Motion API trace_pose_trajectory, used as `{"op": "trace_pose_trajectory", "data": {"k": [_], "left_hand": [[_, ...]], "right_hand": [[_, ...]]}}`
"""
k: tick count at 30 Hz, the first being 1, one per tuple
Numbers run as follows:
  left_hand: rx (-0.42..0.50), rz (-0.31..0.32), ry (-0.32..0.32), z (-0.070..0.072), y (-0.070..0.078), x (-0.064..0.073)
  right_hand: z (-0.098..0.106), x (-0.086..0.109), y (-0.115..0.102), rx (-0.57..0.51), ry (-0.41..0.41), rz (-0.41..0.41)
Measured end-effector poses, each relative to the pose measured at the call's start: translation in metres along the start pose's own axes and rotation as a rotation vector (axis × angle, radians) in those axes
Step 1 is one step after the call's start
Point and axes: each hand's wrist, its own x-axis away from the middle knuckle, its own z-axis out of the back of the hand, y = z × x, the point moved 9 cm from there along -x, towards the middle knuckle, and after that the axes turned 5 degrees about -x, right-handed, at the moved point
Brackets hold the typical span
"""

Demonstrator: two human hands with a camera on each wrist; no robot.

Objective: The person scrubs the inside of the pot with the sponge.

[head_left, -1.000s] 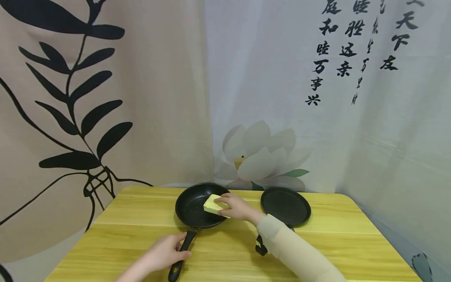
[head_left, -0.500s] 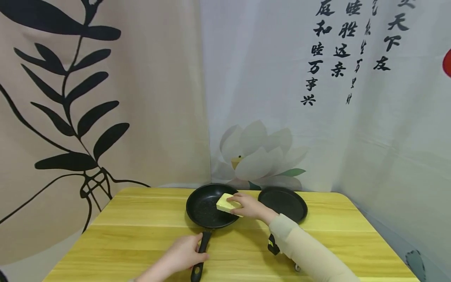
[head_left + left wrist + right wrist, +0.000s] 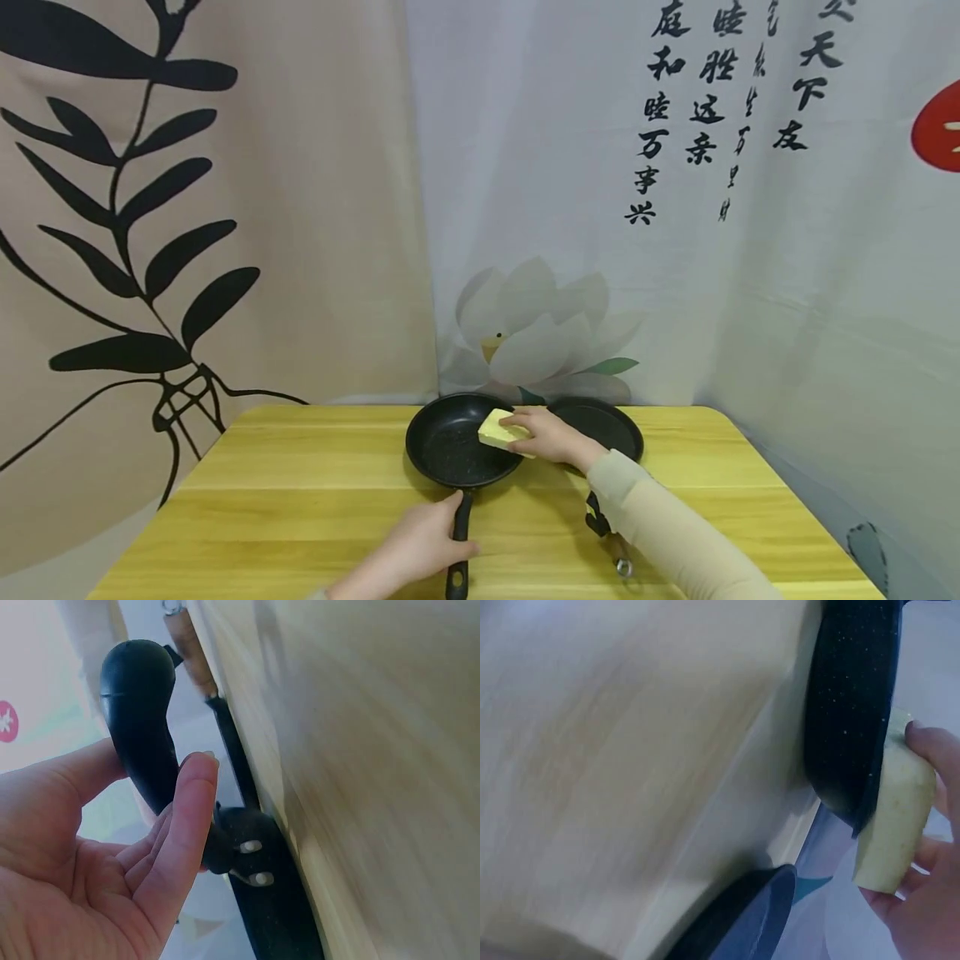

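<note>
A deep black frying pan (image 3: 446,446) lies toward the back of the wooden table. My left hand (image 3: 420,542) holds its black handle (image 3: 139,712), thumb on one side and fingers on the other. In my right hand (image 3: 553,437) is a pale yellow sponge (image 3: 497,430), pinched between thumb and fingers. The sponge lies across the pan's right rim, and in the right wrist view the sponge (image 3: 900,802) overlaps the pan's edge.
A flat black pan (image 3: 611,425) sits just right of the frying pan, partly behind my right arm. Its wooden handle (image 3: 191,652) ends in a metal ring. A small black object with a yellow mark (image 3: 596,517) lies beside that handle. A printed curtain (image 3: 337,208) hangs behind the table.
My left hand has moved the frying pan to the right, closer to the flat pan. My right hand and the sponge have shifted right with it. The head view has turned slightly right.
</note>
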Motion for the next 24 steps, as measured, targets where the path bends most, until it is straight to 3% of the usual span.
{"op": "trace_pose_trajectory", "data": {"k": [6,12,24], "left_hand": [[-0.025,-0.038,0.041,-0.001,0.007,-0.001],[0.058,-0.021,-0.004,-0.005,0.004,-0.002],[0.18,-0.049,-0.112,-0.013,0.004,-0.002]], "right_hand": [[0.002,0.002,0.001,-0.012,-0.021,-0.019],[0.004,0.003,0.002,0.007,-0.023,-0.011],[0.007,-0.008,-0.005,0.088,-0.083,0.023]]}}
